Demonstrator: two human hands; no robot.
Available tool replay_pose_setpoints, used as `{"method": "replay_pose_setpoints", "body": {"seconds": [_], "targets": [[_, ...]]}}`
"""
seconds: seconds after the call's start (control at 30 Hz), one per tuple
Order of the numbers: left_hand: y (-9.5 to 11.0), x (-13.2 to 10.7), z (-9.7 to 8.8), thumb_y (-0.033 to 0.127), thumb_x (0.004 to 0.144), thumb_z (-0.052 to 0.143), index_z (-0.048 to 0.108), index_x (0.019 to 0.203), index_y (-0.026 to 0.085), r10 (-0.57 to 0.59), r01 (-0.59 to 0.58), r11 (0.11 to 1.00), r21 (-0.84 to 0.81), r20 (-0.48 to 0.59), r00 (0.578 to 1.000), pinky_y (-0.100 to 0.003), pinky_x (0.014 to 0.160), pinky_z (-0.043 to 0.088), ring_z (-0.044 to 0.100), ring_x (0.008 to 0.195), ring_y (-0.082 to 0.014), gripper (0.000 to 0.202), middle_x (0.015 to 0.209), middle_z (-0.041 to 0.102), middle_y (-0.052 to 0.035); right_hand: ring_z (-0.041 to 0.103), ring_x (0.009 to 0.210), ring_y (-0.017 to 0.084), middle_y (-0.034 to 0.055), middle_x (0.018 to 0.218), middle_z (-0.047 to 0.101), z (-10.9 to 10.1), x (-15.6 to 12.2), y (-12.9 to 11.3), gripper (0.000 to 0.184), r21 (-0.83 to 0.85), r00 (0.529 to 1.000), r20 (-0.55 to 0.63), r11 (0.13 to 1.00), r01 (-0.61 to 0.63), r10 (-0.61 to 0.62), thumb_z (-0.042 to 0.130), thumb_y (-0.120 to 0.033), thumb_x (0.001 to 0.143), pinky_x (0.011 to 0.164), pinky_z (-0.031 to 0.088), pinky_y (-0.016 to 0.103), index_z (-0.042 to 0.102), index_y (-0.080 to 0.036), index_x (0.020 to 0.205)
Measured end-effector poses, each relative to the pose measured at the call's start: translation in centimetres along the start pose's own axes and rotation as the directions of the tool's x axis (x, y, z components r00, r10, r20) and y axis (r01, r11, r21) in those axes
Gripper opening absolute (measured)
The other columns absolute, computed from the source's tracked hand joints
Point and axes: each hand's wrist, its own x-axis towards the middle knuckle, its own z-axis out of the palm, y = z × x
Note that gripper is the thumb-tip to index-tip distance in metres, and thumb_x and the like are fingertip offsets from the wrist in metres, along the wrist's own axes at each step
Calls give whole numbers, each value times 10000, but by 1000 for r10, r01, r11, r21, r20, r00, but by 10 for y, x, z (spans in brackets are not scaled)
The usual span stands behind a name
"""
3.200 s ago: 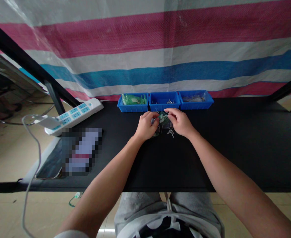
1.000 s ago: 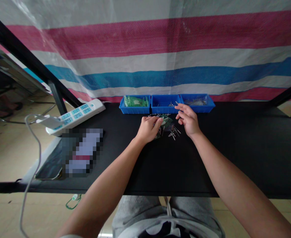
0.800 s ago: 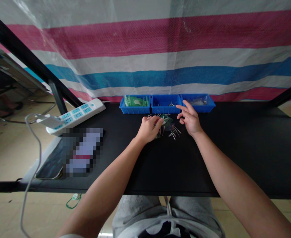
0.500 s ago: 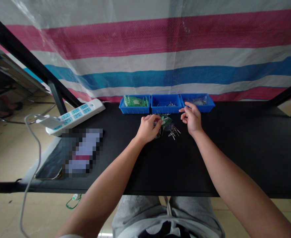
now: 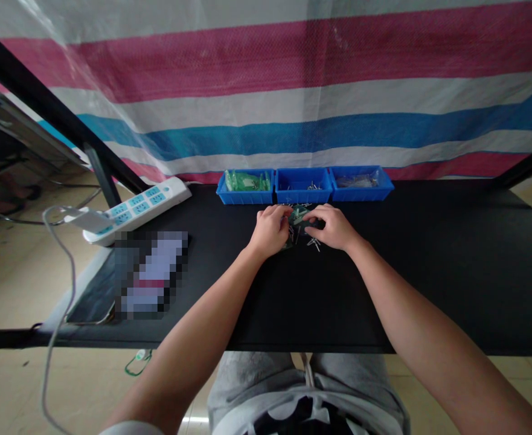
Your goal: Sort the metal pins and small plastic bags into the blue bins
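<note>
My left hand (image 5: 270,227) and my right hand (image 5: 331,226) lie close together on the black table (image 5: 429,266), both curled around a small green circuit board (image 5: 299,215) between them. Thin metal-legged parts (image 5: 313,243) lie loose on the table just under my right hand. What my fingertips pinch is too small to make out. Behind the hands stands a row of three blue bins: the left blue bin (image 5: 244,186) holds green boards, the middle blue bin (image 5: 302,184) holds small metal parts, the right blue bin (image 5: 360,183) holds clear packets.
A white power strip (image 5: 136,208) with a grey cable lies at the table's left rear. A blurred flat object (image 5: 150,275) rests on the left side. A striped tarp (image 5: 293,90) hangs behind the bins. Black frame bars slant at both sides.
My right hand has come back from the bins, down and left onto the green board. My left hand has stayed at the board. The view has tilted slightly.
</note>
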Motion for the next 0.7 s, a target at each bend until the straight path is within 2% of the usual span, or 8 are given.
{"method": "replay_pose_setpoints", "body": {"seconds": [0.13,0.3,0.5,0.7], "targets": [[0,-1,0,77,807,445,612,1020,189,3,-3,1000,5,11,1000,-375,874,428,613,996,-221,293,1004,699,-57,528,865,210,57,863,620,5,-1,1,254,-20,995,69,997,69,-68,703,-219,745,815,450,361,740,-217,997],[2,0,0,99,809,464,612,1024,182,2,-1,1000,-13,31,1000,-376,879,434,614,997,-219,274,1008,698,-63,501,862,204,50,863,585,9,0,2,165,-44,988,117,994,104,-98,714,-205,751,836,434,374,755,-226,909],[3,0,-1,116,810,486,619,1012,178,12,-11,1000,-20,29,999,-381,873,436,617,985,-222,250,989,697,-65,509,886,210,55,897,582,5,1,-2,62,-6,985,160,997,72,-70,712,-157,743,849,424,380,711,-193,794],[4,1,-1,164,866,461,629,995,180,23,-23,1000,-18,14,1000,-364,841,436,622,971,-216,212,1000,697,-74,541,916,209,52,908,614,-2,1,-3,44,147,994,107,989,16,-32,675,-174,775,853,423,372,682,-188,816]]}}
